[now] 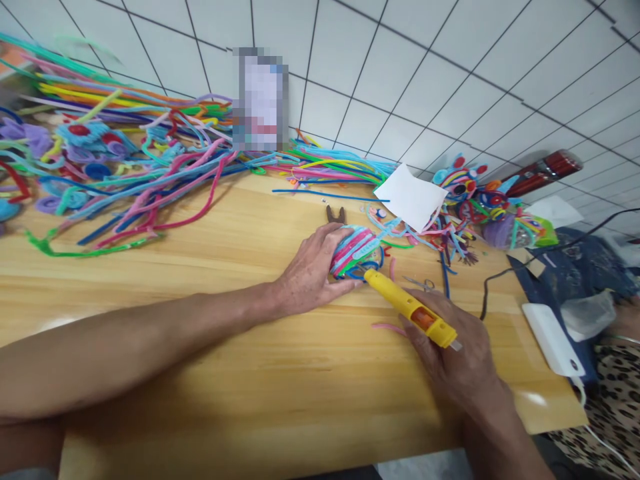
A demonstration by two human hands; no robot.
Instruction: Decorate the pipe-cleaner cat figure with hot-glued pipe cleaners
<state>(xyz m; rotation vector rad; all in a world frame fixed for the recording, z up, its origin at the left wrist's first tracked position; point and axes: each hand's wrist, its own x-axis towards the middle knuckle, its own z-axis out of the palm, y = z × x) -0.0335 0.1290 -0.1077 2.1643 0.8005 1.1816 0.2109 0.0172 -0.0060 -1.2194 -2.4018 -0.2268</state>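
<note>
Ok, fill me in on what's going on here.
A person is working on a striped craft piece at a wooden table. The left hand holds the piece, while the right hand grips a yellow glue gun with its tip at the piece's near side; whether they touch is unclear. Colourful pipe cleaners lie heaped toward the tiled wall, and a white sheet lies beyond the piece.
</note>
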